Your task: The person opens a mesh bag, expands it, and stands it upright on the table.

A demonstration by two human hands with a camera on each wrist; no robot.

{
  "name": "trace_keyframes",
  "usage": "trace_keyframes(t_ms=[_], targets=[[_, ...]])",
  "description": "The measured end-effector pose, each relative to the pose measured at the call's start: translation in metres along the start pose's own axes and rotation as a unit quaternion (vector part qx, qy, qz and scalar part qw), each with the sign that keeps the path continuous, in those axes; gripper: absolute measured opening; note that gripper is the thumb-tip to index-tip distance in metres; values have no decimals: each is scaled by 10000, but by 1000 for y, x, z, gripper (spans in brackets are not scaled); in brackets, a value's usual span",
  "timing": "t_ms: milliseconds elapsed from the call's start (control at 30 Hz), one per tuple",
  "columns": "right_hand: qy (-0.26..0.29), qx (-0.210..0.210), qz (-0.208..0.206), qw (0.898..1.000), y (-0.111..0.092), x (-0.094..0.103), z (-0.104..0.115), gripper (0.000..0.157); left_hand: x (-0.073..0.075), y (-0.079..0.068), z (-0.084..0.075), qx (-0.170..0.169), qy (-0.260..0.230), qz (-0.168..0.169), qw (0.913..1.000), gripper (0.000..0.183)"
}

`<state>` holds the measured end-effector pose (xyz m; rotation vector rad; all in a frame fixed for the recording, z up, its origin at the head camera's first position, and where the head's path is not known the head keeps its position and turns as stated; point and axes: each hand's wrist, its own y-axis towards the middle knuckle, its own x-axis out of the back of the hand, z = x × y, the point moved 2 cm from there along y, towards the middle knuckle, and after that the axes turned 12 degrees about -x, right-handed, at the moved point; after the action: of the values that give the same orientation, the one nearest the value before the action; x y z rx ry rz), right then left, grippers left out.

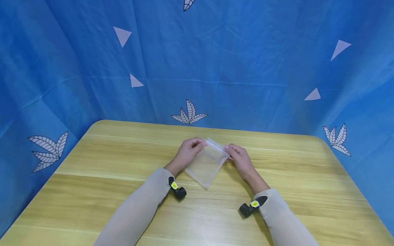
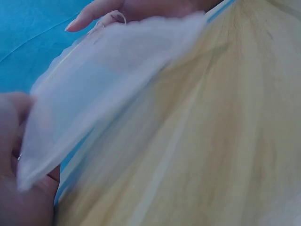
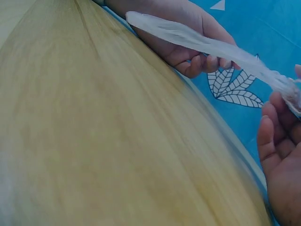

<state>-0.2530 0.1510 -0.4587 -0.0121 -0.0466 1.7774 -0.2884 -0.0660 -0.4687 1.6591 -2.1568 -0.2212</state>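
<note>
Ok, 1 bag (image 1: 205, 165) btwn 1 L hand (image 1: 188, 151), 1 R hand (image 1: 241, 160)

The right grip (image 3: 286, 162) holds a whitish pouch (image 3: 211, 46) by one end, left grip (image 3: 186, 20) behind.

Blue curtain (image 1: 258, 61) behind wooden table (image 1: 307, 164)

Curtained-off workspace — blue printed cloth (image 1: 252, 51) around wood-grain table (image 1: 107, 157)
</note>
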Motion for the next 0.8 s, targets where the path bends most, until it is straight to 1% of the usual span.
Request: trace_keyframes(t_ms=[133, 233, 333, 533, 633, 800], targets=[[123, 95, -217, 9996, 1, 1, 0, 35, -1, -1, -2, -45, -116, 101, 9999, 19], [172, 129, -290, 9993, 1, 2, 0, 32, -2, -2, -3, -19, -312, 148, 9994, 18], [277, 121, -190, 9994, 0, 2, 1, 31, -2, -2, -3, 17, -480, 150, 9987, 19], [643, 68, 48, 9979, 1, 1, 0, 24, -2, 0, -1, 150, -683, -69, 9975, 22], [689, 42, 141, 9975, 2, 1, -2, 21, -2, 1, 0, 194, -756, -193, 9968, 23], [598, -16, 240, 9979, 2, 1, -3, 18, 0, 2, 0, 162, -837, -390, 9956, 24]])
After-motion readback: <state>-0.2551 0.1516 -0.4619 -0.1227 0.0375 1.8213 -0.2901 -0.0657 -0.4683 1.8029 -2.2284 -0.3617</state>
